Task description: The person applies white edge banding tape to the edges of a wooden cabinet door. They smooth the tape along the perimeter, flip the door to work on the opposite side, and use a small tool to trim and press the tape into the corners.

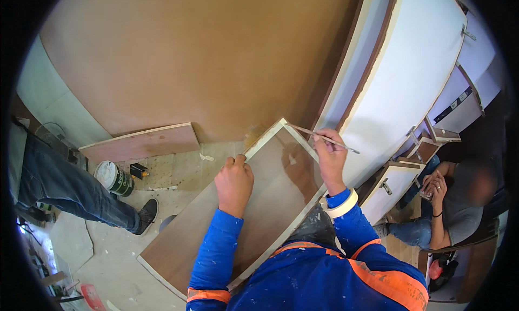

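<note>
A long rectangular board (259,203) with a glossy brown face and pale, whitish edges slants up in front of me, its lower part against my body. My left hand (234,185) is closed over its upper left edge. In my right hand (330,159) is a thin paintbrush (308,131), pinched between the fingers, with one end at the board's top corner. A dim reflection of this hand shows on the board's face. Around my right wrist hangs a roll of masking tape (343,205).
At left stand a person's legs (81,178) in jeans, beside a paint bucket (113,178). A loose plank (143,143) leans against the large brown panel (205,57). On the right, white cabinet doors (411,67) stand near a seated person (459,213) holding something small.
</note>
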Action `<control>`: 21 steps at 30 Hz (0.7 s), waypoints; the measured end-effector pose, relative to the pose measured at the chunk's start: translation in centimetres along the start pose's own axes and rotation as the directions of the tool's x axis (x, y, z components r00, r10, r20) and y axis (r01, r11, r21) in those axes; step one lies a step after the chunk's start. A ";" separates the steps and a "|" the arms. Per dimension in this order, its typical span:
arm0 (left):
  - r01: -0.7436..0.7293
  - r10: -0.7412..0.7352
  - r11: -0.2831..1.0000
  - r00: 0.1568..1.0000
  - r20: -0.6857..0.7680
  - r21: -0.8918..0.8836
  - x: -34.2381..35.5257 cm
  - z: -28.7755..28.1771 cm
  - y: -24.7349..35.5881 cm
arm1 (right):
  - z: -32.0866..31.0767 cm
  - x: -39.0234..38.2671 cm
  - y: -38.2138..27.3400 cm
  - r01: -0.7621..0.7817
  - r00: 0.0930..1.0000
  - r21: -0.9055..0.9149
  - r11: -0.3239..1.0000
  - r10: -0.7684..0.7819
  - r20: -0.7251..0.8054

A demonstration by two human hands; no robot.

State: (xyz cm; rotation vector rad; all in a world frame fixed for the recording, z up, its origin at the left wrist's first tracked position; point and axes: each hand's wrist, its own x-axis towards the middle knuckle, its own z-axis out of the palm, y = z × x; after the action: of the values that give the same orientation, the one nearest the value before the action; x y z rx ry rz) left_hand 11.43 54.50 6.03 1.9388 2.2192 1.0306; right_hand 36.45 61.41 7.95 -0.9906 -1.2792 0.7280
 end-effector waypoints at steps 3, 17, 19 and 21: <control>-0.008 0.008 1.000 1.000 -0.029 -0.012 -0.3 0.0 -0.2 | 2.2 -0.2 0.1 0.021 0.999 0.014 1.000 -0.022 0.028; -0.025 0.023 0.999 0.999 -0.042 -0.033 0.2 -0.4 0.4 | 3.5 0.3 -0.7 0.262 0.965 -0.366 0.893 -0.254 0.072; -0.020 0.019 0.999 0.999 -0.036 -0.032 0.2 -0.4 0.5 | 3.5 0.4 -0.6 0.271 0.962 -0.374 0.887 -0.258 0.084; -0.012 0.012 1.000 1.000 -0.027 -0.022 0.2 -0.4 0.4 | 3.6 0.5 -0.4 0.283 0.959 -0.387 0.878 -0.266 0.097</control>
State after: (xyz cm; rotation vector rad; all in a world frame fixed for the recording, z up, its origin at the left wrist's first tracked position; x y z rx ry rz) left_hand 11.59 54.52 6.63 1.9430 2.2023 1.0849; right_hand 32.94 62.40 8.53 -1.0891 -1.6046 0.2694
